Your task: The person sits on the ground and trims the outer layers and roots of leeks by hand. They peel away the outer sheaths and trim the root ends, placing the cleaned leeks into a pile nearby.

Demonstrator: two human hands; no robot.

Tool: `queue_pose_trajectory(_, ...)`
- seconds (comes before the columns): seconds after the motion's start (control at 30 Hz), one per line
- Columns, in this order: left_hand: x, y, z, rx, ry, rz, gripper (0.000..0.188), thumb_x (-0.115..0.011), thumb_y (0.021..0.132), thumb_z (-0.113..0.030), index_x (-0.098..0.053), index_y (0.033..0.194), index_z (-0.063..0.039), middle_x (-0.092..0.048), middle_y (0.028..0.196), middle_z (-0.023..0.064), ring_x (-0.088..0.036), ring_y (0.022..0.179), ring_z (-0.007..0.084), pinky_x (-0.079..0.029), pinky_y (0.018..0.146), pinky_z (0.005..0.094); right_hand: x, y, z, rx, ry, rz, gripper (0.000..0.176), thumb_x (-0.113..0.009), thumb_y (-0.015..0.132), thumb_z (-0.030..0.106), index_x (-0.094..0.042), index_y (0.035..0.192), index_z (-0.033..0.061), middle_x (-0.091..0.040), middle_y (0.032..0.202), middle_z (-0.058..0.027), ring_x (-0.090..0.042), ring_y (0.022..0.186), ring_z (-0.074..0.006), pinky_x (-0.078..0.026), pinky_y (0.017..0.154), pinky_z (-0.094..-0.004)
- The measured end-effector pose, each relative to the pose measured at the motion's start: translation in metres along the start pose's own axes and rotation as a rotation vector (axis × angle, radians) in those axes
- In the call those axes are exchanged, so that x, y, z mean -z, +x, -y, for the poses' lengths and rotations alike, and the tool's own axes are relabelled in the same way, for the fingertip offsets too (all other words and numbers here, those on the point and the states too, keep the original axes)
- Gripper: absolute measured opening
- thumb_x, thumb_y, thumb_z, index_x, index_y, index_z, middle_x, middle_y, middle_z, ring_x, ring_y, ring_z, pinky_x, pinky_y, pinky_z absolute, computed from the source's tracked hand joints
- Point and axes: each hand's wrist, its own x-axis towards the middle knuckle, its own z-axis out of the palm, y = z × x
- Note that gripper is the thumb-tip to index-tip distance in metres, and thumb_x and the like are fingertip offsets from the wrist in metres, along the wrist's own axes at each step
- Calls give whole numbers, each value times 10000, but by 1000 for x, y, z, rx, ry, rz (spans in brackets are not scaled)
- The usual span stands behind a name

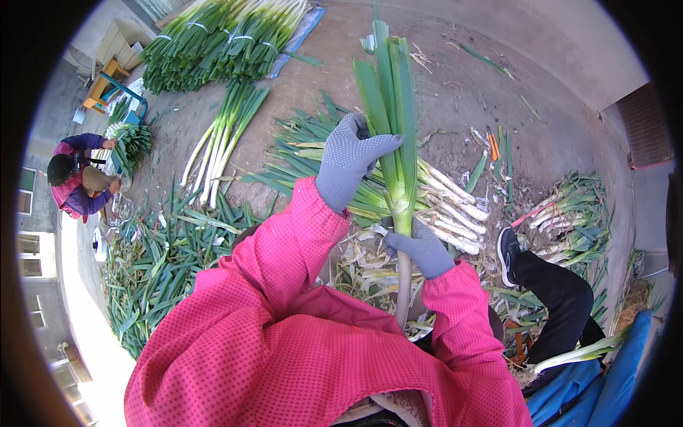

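One large green onion [401,205] stands almost upright in front of my chest, its broad leaves at the top and its pale stalk reaching down towards my lap. My right hand [421,248], in a grey dotted glove, is closed around the stalk below where the leaves fork. Higher up, my gloved left hand [358,149] grips the leaves from the left, thumb lying across them; its other fingertips are partly hidden. Behind both hands, a loose pile of untrimmed onions [451,213] lies on the ground, roots to the right.
Several cleaned onions [221,144] lie ahead on the left, below tied onion bundles [229,42] on a blue sheet. Leaf waste [160,272] covers the left ground. A co-worker [85,171] handles onions at far left. Another person's leg [555,288] extends in from the right, near an onion heap [571,219].
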Motion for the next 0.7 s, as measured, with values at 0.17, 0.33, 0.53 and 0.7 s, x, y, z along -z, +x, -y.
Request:
queue_pose_trajectory(0.17,12,-2,-1,-155,43,62,300,-542,913,-259,-571,1000,26,-594,706,63,-520,487,94,-411,451,222,-3,-4,-4,-56,8,60,417,-637,846,161,-507,1186,-42,-590,855,-58,-569,731,-127,-484,680,-247)
queue_pose_trajectory(0.33,7,8,10,0,-486,210,352,-449,963,-270,-546,1075,49,-618,813,92,-587,598,155,-466,503,250,0,-7,-1,15,135,3,411,-634,849,156,-501,1189,-32,-591,845,-56,-568,727,-117,-482,677,-246)
queue_pose_trajectory(0.53,-10,5,22,-155,268,85,405,-626,839,-326,-573,1009,37,-639,820,109,-579,599,137,-470,555,252,2,-2,-4,-27,-219,-118,408,-638,849,164,-490,1176,-29,-587,833,-55,-564,704,-113,-474,639,-242)
queue_pose_trajectory(0.7,20,18,16,73,-342,72,448,-563,879,-450,-585,975,-13,-616,744,100,-537,501,156,-441,485,272,-4,-1,-5,125,-184,-177,424,-639,846,258,-514,1118,-41,-590,789,-65,-561,670,-123,-464,606,-257)
